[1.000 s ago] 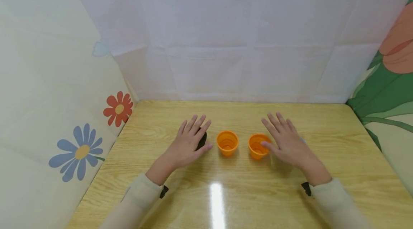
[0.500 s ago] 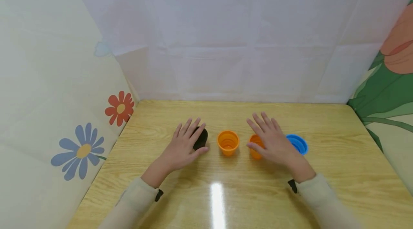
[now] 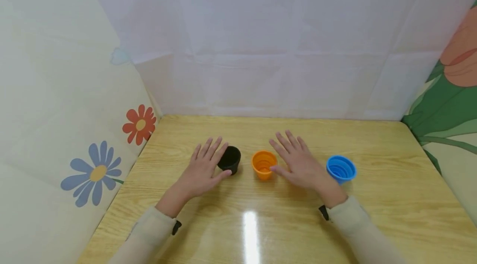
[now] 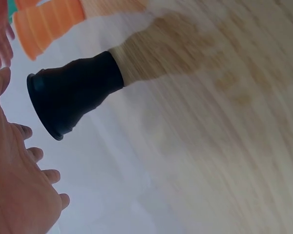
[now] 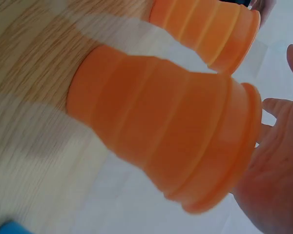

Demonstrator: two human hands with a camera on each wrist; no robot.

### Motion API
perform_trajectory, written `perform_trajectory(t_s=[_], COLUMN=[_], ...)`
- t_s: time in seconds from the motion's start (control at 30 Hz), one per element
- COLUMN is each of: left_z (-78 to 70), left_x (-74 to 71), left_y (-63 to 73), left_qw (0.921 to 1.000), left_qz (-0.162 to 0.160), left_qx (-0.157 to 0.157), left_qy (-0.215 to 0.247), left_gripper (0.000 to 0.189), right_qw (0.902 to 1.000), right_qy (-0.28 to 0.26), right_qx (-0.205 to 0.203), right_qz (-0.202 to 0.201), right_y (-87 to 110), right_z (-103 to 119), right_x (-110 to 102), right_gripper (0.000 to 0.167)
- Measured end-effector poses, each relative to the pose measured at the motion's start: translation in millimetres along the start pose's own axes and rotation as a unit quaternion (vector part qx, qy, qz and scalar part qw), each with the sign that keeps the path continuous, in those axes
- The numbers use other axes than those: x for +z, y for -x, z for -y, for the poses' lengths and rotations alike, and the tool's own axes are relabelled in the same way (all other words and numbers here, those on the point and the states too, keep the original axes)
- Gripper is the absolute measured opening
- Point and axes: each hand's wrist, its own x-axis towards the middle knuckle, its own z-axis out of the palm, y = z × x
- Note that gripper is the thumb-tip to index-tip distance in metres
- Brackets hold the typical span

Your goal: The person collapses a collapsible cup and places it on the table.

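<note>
My left hand (image 3: 199, 175) hovers with spread fingers at the left side of a black cup (image 3: 232, 159), overlapping its left edge in the head view. In the left wrist view, the black cup (image 4: 75, 92) stands upright on the table, with the fingers near its rim. My right hand (image 3: 302, 168) is held flat, fingers apart, over a ribbed orange cup (image 5: 161, 119), which it hides in the head view. The right thumb reaches the edge of the other orange cup (image 3: 263, 160) in that view. Both hands hold nothing.
A blue ribbed cup (image 3: 340, 169) stands to the right of the right hand. The wooden table (image 3: 208, 231) ends at a white cloth (image 3: 261, 69) behind, with flower-printed cloth (image 3: 100, 102) at the left and more at the right.
The right hand has moved left across the right orange cup, now covering it and uncovering the blue cup. The left hand has drifted left, showing more of the black cup. The cups stay put.
</note>
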Motion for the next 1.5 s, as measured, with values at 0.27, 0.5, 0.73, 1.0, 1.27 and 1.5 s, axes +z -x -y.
perform_trajectory(t_s=[0.27,0.5,0.73,1.0,1.27,1.5], left_z=[6.2,12.0,13.7,15.2,17.2,18.1], left_x=[2.0,6.4,8.7,11.4,14.6,15.1], left_y=[2.7,3.8,4.2,3.2,0.2,-2.4], left_qw=[0.9999,0.9999,0.9997,0.9996,0.9999,0.9999], left_qz=[0.0,-0.002,0.005,0.01,0.004,0.001], left_qx=[-0.004,-0.008,-0.014,-0.015,-0.009,-0.004], left_qy=[0.016,0.006,0.018,0.021,0.009,0.01], left_gripper=[0.081,0.084,0.084,0.083,0.085,0.088], right_qw=[0.9999,0.9997,0.9992,0.9983,0.9965,0.995], right_qy=[-0.006,-0.002,0.014,0.023,0.045,0.056], right_qx=[-0.009,-0.016,-0.029,-0.044,-0.042,-0.043], right_qz=[0.006,0.016,0.024,0.032,0.056,0.071], right_y=[-14.2,-26.0,-36.6,-48.9,-59.8,-68.5], right_z=[11.8,24.6,34.6,45.4,55.2,62.7], right_x=[9.2,15.4,22.8,30.7,36.7,38.6], right_gripper=[0.076,0.075,0.074,0.073,0.074,0.074])
